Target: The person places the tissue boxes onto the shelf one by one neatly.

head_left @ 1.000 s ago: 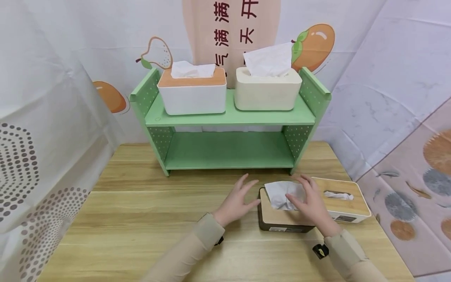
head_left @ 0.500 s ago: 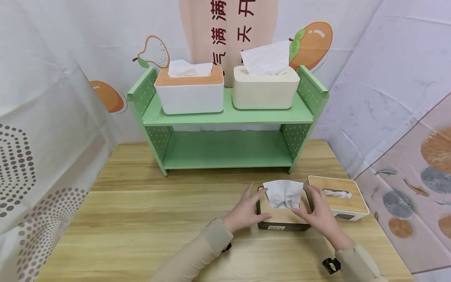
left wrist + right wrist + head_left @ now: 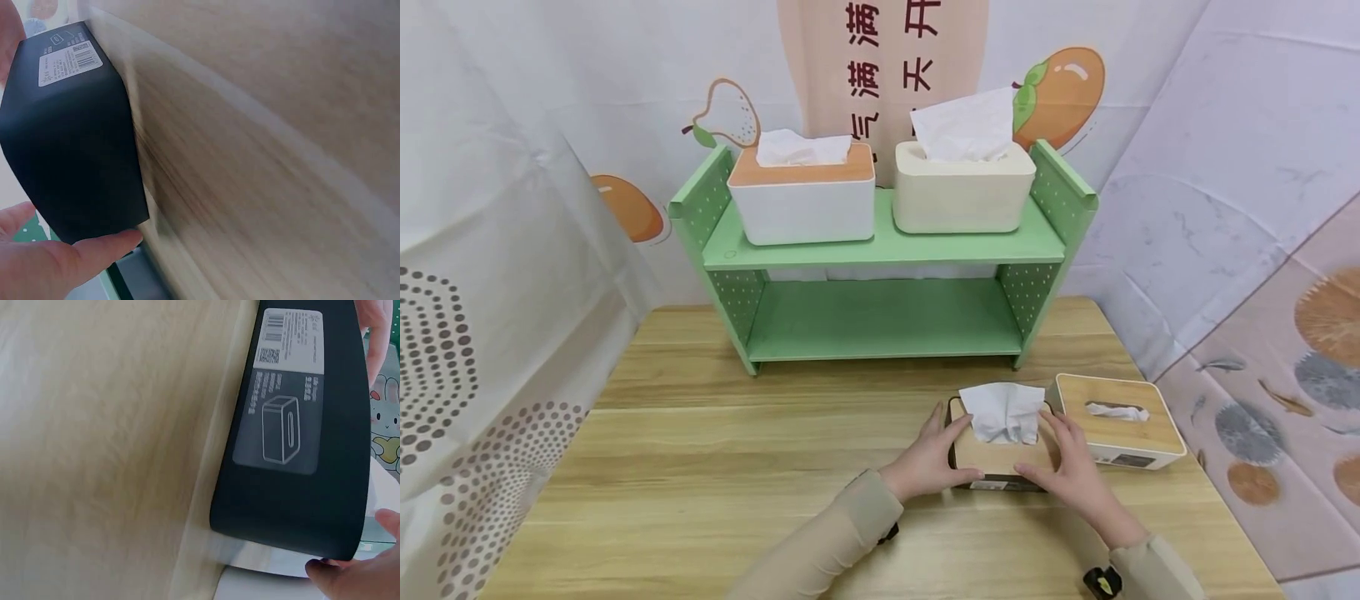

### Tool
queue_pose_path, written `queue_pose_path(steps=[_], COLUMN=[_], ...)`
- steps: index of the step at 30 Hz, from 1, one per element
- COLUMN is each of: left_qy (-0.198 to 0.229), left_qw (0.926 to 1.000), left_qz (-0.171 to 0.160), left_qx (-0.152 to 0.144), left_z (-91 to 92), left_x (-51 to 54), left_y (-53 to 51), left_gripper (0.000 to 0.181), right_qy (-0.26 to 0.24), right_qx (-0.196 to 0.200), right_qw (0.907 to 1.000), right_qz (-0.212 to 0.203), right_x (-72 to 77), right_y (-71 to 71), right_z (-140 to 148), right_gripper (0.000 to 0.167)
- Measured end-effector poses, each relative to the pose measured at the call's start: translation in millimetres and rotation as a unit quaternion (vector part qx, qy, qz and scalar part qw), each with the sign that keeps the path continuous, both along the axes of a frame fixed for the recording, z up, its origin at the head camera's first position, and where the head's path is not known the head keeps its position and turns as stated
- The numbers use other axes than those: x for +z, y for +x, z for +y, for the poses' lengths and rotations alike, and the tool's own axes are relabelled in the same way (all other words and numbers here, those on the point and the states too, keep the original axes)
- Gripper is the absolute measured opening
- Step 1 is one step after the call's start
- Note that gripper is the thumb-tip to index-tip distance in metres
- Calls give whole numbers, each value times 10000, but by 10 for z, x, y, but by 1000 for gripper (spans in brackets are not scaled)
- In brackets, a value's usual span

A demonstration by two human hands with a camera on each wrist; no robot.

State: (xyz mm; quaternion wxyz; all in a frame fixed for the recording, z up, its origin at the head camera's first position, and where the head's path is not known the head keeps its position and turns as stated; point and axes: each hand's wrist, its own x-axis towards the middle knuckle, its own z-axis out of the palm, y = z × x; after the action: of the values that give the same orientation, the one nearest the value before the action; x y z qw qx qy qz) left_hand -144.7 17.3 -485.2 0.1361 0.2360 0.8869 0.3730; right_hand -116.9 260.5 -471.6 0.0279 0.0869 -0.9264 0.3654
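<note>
Left hand's gripping the black tissue box's left end. Right hand's got the right, thumb spread wide

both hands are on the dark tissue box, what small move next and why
Probably a small lift straight up: the left hand and right hand hold the dark box at opposite ends, and the other box on the table stands close on its right, so sliding could bump it.
</note>
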Motion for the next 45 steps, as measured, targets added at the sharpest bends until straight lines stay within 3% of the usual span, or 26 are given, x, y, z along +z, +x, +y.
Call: queue_pose_path(steps=[8,13,17,25,35,45], left_qy=[-151,-19,113,396,720,826], left_qw=[9998,9999,9999,9991,9963,9944], left_qz=[-119,-94,-80,-113,-227,-102], left_qx=[-11,-64,-55,62,420,656], left_z=[28,35,32,26,36,64], left_x=[-53,-74,-87,-107,-119,-97], left_y=[24,22,28,61,113,125], left_gripper=[87,88,85,80,72,65], right_qy=[-37,-73,-208,-486,-612,-571], right_qx=[-169,-104,-13,-310,-543,-619], right_qw=[9997,9999,9998,9983,9955,9934], right_qz=[157,-106,-61,-107,-474,-773], right_x=[-96,-151,-215,-354,-311,-306], right_y=[47,92,111,124,135,121], right_z=[-15,7,34,75,92,105], right_gripper=[82,83,85,82,81,83])
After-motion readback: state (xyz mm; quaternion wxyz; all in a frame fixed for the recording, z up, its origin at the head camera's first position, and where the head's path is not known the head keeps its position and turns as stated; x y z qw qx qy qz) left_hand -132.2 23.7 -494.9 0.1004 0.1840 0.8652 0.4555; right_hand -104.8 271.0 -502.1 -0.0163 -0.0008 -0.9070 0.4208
